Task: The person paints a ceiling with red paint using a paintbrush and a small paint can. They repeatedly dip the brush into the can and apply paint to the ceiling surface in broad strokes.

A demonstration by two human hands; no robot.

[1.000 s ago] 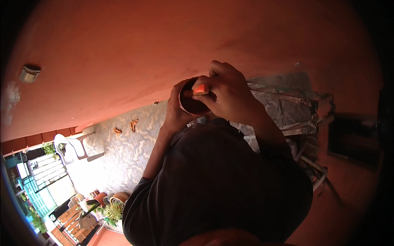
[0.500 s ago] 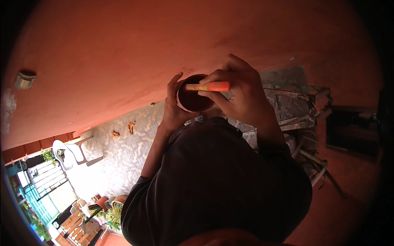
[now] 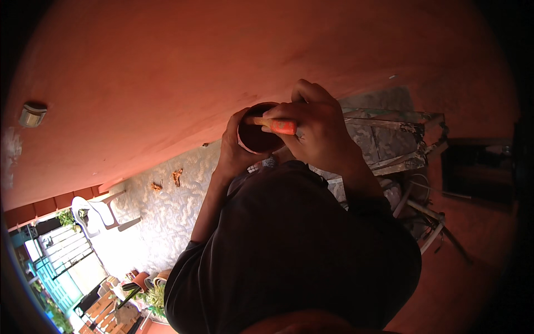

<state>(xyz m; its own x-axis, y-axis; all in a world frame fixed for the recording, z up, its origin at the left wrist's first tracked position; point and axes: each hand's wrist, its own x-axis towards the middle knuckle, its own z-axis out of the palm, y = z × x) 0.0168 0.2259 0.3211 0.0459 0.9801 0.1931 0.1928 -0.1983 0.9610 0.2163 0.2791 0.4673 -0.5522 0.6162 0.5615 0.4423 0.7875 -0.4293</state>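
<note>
My left hand [image 3: 229, 153] is wrapped round the side of a round tub [image 3: 259, 140], its open mouth facing up. The inside is dark reddish, and smears mark the rim. In my right hand [image 3: 321, 132] is a paintbrush [image 3: 283, 127] with an orange-red handle end and a worn, yellowish shaft. My fingers close over the shaft, and the brush's far end points into the tub by its left rim. The bristles cannot be made out.
An orange-red wall [image 3: 167, 72] with a small light fixture [image 3: 33, 114] rises ahead. A paint-splattered frame [image 3: 397, 164] stands at right. Dry leaves [image 3: 177, 177] lie on the patterned floor [image 3: 150, 203]. A white chair [image 3: 92, 214] and potted plants [image 3: 156, 295] are at left.
My right hand has moved a little left and down, and the brush handle has swung lower and nearer the tub. My left hand keeps its hold on the tub.
</note>
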